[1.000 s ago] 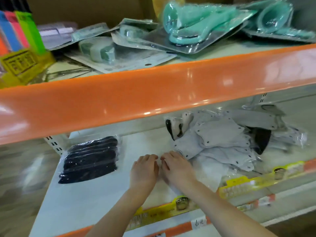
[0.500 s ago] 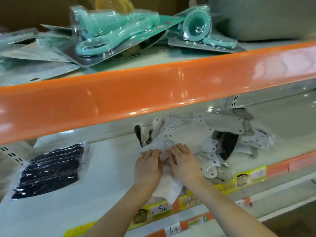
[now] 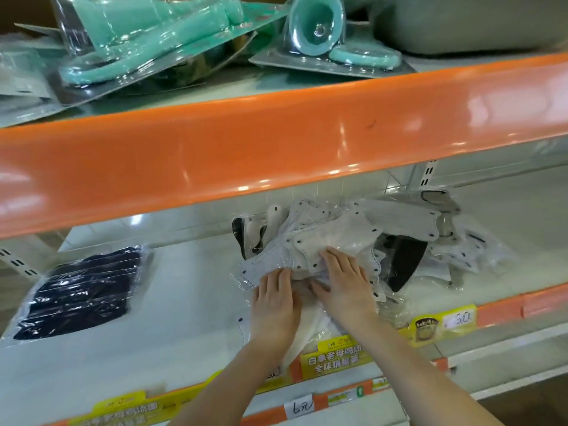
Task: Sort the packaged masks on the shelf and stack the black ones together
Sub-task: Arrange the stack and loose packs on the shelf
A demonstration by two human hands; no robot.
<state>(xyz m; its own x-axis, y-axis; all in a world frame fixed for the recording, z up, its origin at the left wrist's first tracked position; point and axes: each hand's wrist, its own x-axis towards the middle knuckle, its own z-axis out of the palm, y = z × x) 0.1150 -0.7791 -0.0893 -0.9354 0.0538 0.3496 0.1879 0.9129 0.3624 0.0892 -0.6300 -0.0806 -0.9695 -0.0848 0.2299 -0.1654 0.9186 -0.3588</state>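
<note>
A heap of clear-wrapped white and grey masks (image 3: 353, 232) lies on the white lower shelf (image 3: 190, 296). Both of my hands rest palm-down on its near edge: my left hand (image 3: 275, 305) on a pale grey packet, my right hand (image 3: 344, 281) on a white packet beside it. I see no fingers curled around any packet. A black mask (image 3: 402, 262) pokes out of the heap right of my right hand. Another dark piece (image 3: 242, 238) shows at the heap's left back. A stack of black packaged masks (image 3: 83, 290) lies apart at the shelf's left.
An orange shelf beam (image 3: 276, 142) overhangs the lower shelf just above the heap. On top of it lie teal blister-packed goods (image 3: 159, 41) and a grey tub (image 3: 461, 23). Yellow and orange price labels (image 3: 338, 355) line the front edge.
Both hands have slid forward from the heap's near edge onto the packets. The view has shifted right, so the black stack now sits further left.
</note>
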